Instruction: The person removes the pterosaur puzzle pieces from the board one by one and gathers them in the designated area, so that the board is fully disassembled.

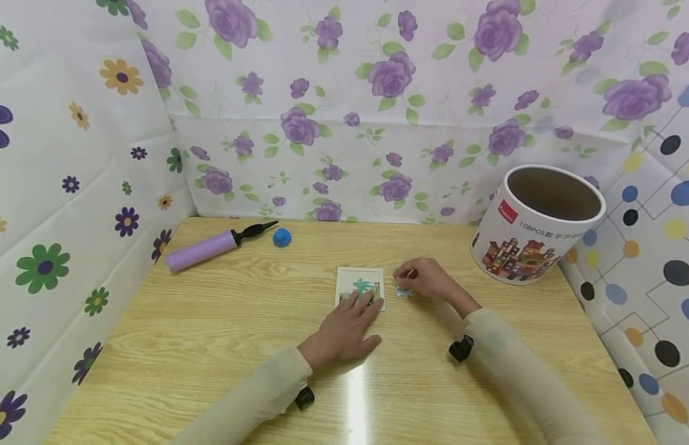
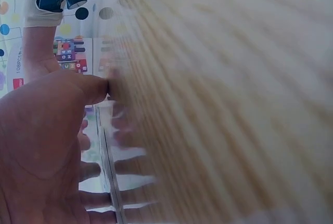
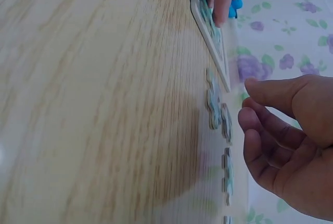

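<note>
While the left hand (image 1: 347, 327) rests, fingers extended, on the puzzle tray (image 1: 360, 270), the right hand (image 1: 428, 278), loosely curled and visibly gripping nothing, hovers above puzzle pieces (image 1: 402, 292) just right of the tray. The tray's side edges point away from the person; its longer axis is unclear.

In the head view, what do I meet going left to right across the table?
Purple pump, blue toy, puzzle tray, right hand, white bucket.
</note>
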Action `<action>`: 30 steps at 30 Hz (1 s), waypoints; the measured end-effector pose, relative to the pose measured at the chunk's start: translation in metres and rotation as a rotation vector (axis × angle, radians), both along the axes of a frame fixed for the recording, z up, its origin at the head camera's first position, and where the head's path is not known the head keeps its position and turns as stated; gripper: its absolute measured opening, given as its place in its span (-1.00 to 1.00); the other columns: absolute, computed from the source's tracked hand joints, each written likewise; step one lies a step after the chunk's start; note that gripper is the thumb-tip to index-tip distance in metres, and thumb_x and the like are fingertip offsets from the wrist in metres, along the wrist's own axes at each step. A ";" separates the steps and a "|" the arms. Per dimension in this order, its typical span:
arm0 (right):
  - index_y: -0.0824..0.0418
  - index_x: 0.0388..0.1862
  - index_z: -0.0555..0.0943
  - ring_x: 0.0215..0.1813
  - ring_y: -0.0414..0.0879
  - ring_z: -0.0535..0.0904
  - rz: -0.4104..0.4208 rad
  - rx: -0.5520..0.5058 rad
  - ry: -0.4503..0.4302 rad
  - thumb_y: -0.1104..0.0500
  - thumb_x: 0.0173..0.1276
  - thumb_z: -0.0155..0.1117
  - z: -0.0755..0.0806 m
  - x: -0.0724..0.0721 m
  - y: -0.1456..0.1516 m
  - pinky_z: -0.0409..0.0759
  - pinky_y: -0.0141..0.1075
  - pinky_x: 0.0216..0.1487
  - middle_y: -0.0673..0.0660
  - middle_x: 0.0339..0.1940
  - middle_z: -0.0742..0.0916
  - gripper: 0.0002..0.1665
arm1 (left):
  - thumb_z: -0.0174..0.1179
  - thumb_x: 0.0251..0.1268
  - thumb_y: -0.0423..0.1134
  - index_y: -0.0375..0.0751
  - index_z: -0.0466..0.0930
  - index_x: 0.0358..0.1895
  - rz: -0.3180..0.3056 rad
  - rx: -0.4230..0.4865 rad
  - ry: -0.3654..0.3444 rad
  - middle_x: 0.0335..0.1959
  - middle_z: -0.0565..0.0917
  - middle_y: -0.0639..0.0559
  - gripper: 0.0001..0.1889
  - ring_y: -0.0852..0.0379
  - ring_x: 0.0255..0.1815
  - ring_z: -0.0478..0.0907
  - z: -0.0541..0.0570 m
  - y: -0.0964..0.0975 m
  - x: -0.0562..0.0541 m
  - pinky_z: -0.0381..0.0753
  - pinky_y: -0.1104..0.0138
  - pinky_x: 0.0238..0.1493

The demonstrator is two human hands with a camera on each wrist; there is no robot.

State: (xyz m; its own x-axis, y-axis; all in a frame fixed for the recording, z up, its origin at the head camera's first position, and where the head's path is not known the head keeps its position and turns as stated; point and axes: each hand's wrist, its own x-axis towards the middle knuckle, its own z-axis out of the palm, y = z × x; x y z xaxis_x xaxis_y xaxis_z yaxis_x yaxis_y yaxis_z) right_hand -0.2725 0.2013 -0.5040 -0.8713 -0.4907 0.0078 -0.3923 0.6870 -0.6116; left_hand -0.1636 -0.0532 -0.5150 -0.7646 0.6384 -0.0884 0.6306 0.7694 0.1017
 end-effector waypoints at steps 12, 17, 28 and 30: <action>0.16 0.05 0.77 -0.17 -0.17 0.67 0.061 0.003 -0.057 0.16 0.47 0.35 0.003 -0.004 -0.026 0.68 -0.18 -0.10 -0.01 -0.12 0.81 -0.76 | -0.13 0.56 0.26 -0.02 0.11 0.65 0.016 -0.037 0.010 0.66 0.12 -0.08 -0.25 -0.23 0.64 0.06 0.004 0.002 0.001 0.19 -0.04 0.56; 0.17 0.08 0.76 -0.20 -0.19 0.69 0.089 -0.015 -0.087 0.16 0.47 0.35 0.004 -0.007 -0.039 0.69 -0.24 -0.17 -0.02 -0.12 0.81 -0.73 | -0.15 0.54 0.30 0.03 0.10 0.66 0.027 -0.047 0.021 0.66 0.12 -0.03 -0.24 -0.16 0.65 0.04 0.003 0.002 0.001 0.18 -0.11 0.53; 0.12 0.00 0.79 -0.18 -0.20 0.68 0.105 0.005 -0.071 0.17 0.47 0.34 -0.002 -0.014 -0.066 0.69 -0.22 -0.08 -0.02 -0.13 0.81 -0.80 | -0.18 0.54 0.32 0.13 0.05 0.67 0.049 -0.029 0.001 0.67 0.08 0.02 -0.25 -0.15 0.63 0.09 -0.002 0.000 0.000 0.21 -0.13 0.50; 0.12 -0.02 0.80 -0.18 -0.20 0.68 0.104 0.013 -0.070 0.16 0.47 0.35 -0.003 -0.015 -0.069 0.68 -0.22 -0.08 -0.02 -0.12 0.81 -0.81 | -0.19 0.55 0.32 0.12 0.05 0.67 0.044 -0.027 0.000 0.67 0.08 0.00 -0.25 -0.16 0.64 0.09 -0.003 -0.001 0.001 0.22 -0.12 0.50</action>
